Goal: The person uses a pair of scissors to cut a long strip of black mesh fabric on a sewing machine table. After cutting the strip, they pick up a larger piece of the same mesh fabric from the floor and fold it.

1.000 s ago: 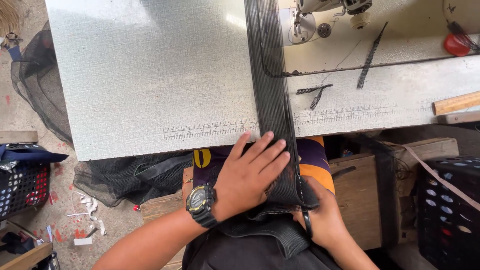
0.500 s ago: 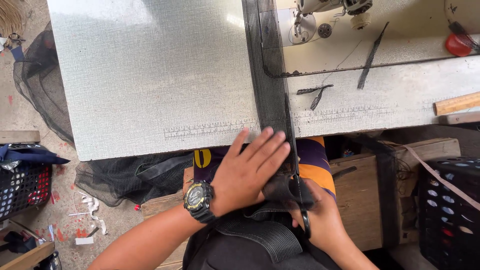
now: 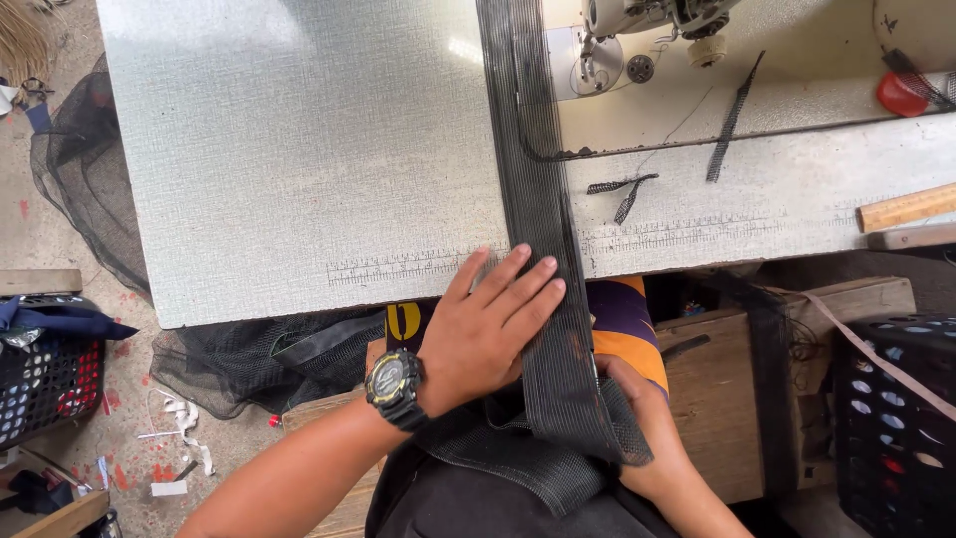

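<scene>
right hand [image 3: 637, 418] mostly hidden under mesh strip [image 3: 543, 249]

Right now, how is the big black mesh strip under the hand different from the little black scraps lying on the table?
The mesh strip is long and wide, running down the table and over its edge; the scraps are short and thin. The left hand presses flat on the strip, while nothing touches the scraps. The strip lies straight; the scraps lie crooked. Both are black mesh.

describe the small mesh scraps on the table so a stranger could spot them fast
Start at the sewing machine at the table's top edge. Just below its base lie short black mesh scraps. Unlike the long mesh strip under the left hand, they are small, loose and untouched.
</scene>
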